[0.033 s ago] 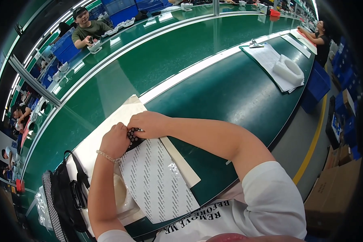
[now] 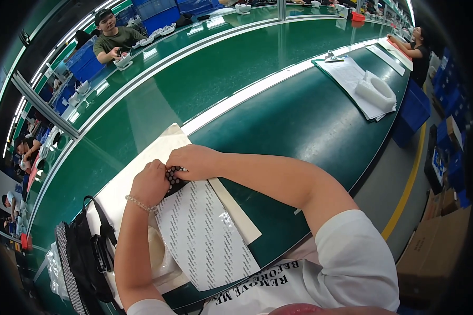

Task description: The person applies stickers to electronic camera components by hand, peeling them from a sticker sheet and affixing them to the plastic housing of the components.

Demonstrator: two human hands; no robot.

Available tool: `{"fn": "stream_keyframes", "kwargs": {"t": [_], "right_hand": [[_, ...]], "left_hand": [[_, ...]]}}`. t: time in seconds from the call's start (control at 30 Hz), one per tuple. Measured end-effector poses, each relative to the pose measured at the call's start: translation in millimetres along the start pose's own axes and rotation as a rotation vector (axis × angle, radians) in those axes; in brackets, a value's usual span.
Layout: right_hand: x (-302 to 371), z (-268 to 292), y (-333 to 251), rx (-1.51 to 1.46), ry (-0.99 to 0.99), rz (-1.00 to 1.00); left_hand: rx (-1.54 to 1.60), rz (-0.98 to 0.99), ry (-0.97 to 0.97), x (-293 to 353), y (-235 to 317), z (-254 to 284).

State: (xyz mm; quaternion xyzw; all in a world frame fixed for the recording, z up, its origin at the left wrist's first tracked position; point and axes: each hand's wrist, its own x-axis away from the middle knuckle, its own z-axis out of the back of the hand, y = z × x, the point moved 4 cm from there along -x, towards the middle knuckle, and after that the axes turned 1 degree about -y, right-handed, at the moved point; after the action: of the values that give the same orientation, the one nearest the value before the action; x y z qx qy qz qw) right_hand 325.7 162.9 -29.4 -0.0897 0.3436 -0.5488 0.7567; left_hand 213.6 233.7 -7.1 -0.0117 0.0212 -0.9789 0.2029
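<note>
Both hands meet over a black sheet with round pale dots. My left hand, with a beaded bracelet at the wrist, is closed on its left side, fingers bent. Coming in from the right, my right hand is closed at its upper edge, thumb and fingers pinched together. The fingertips partly hide the dotted sheet. Below it, a white backing sheet printed in slanted rows reaches toward my shirt. Pale cardboard lies underneath on the green table.
At left lie a black bag with straps and clear plastic wrap. A clipboard with papers and a white foam ring sit at the right. Beyond a metal rail runs a green conveyor; a co-worker handles a white part across it.
</note>
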Motion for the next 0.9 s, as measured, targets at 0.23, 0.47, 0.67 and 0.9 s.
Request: {"fn": "stream_keyframes", "kwargs": {"t": [0.23,0.47,0.67,0.9], "right_hand": [[-0.2,-0.6,1.0,0.001,-0.014,-0.016],[-0.5,-0.8,1.3,0.002,-0.004,0.002],[-0.3,-0.6,1.8,0.007,-0.001,-0.002],[-0.4,-1.2,2.6,0.009,0.005,0.011]], "left_hand": [[0.006,-0.011,0.021,0.3,0.2,0.4],[-0.004,-0.010,0.014,0.0,0.0,0.1],[0.016,-0.004,0.008,-0.3,0.3,0.2],[0.030,-0.011,0.010,0.1,1.0,1.0]]}}
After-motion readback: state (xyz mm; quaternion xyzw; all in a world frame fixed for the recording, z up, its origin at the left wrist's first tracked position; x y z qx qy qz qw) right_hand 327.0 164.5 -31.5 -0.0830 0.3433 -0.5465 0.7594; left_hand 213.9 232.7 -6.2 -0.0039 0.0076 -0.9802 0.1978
